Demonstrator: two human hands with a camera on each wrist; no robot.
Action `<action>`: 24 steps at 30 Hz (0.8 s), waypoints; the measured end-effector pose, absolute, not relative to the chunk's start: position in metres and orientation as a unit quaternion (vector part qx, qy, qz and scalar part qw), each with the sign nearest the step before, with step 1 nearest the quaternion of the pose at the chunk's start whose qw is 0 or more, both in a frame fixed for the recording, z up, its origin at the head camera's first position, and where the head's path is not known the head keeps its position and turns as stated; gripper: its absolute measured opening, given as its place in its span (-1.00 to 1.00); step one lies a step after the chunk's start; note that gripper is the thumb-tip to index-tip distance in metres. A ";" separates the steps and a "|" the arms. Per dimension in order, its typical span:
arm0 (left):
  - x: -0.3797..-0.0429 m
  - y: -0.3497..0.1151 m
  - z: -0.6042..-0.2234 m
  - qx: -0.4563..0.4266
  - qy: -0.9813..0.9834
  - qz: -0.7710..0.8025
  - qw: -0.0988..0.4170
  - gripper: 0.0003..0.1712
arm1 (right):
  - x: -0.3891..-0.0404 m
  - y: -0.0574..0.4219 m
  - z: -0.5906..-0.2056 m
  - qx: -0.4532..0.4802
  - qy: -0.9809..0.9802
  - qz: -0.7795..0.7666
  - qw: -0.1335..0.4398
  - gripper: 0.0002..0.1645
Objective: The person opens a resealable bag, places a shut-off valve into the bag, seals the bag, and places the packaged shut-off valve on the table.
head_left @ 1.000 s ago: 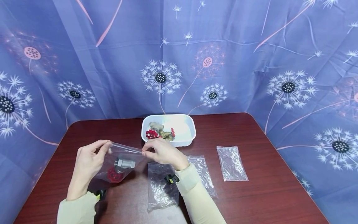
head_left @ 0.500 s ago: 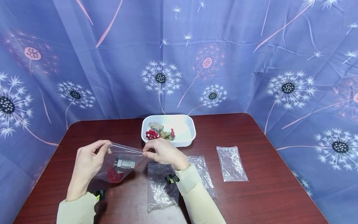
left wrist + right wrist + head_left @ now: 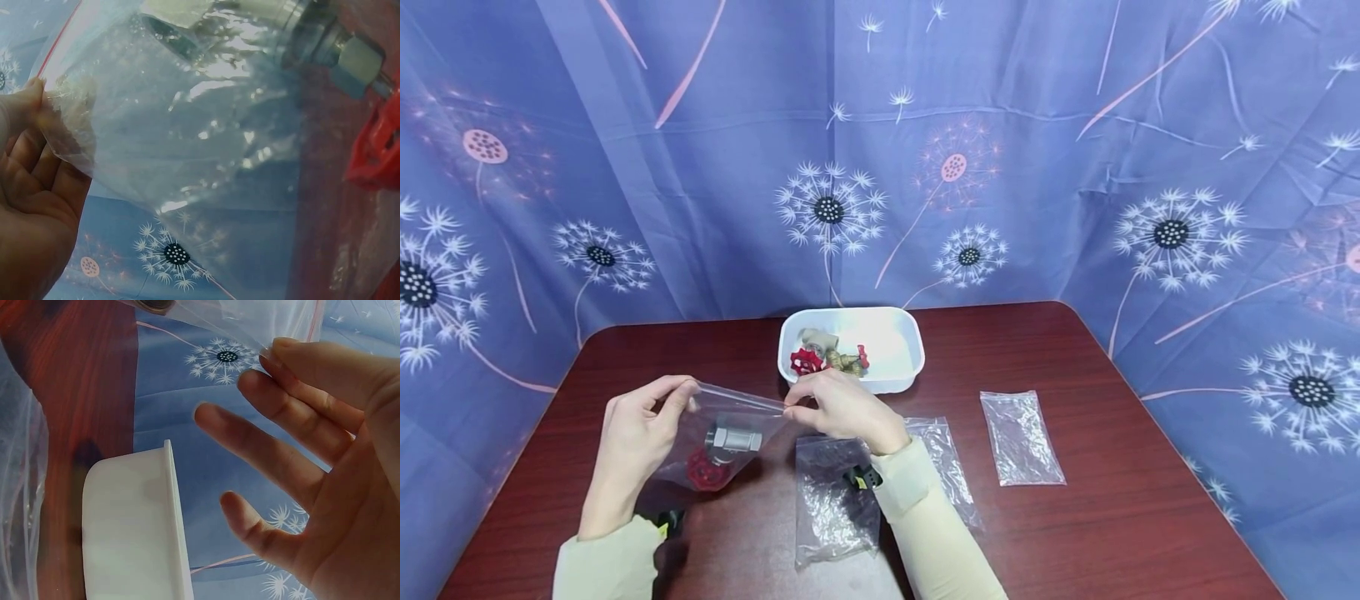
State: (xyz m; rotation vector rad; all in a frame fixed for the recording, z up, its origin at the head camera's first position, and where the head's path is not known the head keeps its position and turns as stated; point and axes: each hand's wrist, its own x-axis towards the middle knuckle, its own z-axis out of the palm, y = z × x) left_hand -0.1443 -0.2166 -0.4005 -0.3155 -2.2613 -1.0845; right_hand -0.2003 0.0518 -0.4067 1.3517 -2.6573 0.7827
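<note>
A clear zip bag [image 3: 752, 408] is stretched between the two hands at the left of the table. Inside it lies a metal valve [image 3: 733, 440] with a red handwheel [image 3: 707, 469], hanging low in the bag. My left hand [image 3: 638, 437] pinches the bag's top left corner between thumb and fingers. At the other end of the zip edge, my right hand [image 3: 842, 408] pinches the top right corner with thumb and index finger. In the right wrist view the other fingers [image 3: 262, 450] of that hand are spread. The left wrist view shows the valve [image 3: 312, 37] through the plastic.
A white tray [image 3: 891, 385] at the back holds several valves, one with a red handwheel [image 3: 807, 361]. Two flat clear bags, a nearer one [image 3: 835, 525] and another [image 3: 947, 467], lie around the right forearm. A third bag [image 3: 1022, 442] lies farther right. A patterned curtain stands behind the table.
The right hand's pinching fingertips have shifted very slightly to the right along the bag's top edge. Otherwise the hands, bag and valve hold nearly the same place.
</note>
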 end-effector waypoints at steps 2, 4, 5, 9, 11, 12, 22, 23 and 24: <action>-0.144 -0.217 -0.400 -0.118 -0.854 -0.409 0.300 -0.87 | -0.200 0.052 -0.406 0.437 -0.863 0.252 0.030 -0.88; -0.144 -0.217 -0.400 -0.117 -0.855 -0.409 0.298 -0.87 | -0.200 0.053 -0.405 0.436 -0.863 0.251 0.031 -0.88; -0.144 -0.217 -0.400 -0.117 -0.855 -0.408 0.297 -0.88 | -0.200 0.053 -0.405 0.437 -0.863 0.251 0.031 -0.88; -0.144 -0.217 -0.401 -0.118 -0.856 -0.406 0.298 -0.87 | -0.199 0.053 -0.405 0.436 -0.864 0.252 0.031 -0.88; -0.144 -0.218 -0.401 -0.121 -0.855 -0.406 0.300 -0.87 | -0.199 0.053 -0.405 0.435 -0.864 0.251 0.029 -0.88; -0.144 -0.218 -0.401 -0.121 -0.854 -0.406 0.301 -0.86 | -0.199 0.053 -0.405 0.434 -0.866 0.249 0.029 -0.88; -0.144 -0.217 -0.401 -0.117 -0.852 -0.411 0.301 -0.87 | -0.199 0.054 -0.407 0.427 -0.870 0.246 0.025 -0.88; -0.144 -0.217 -0.401 -0.117 -0.852 -0.413 0.301 -0.87 | -0.199 0.054 -0.407 0.427 -0.869 0.247 0.025 -0.88; -0.144 -0.217 -0.401 -0.117 -0.851 -0.414 0.301 -0.87 | -0.199 0.054 -0.406 0.427 -0.869 0.247 0.024 -0.88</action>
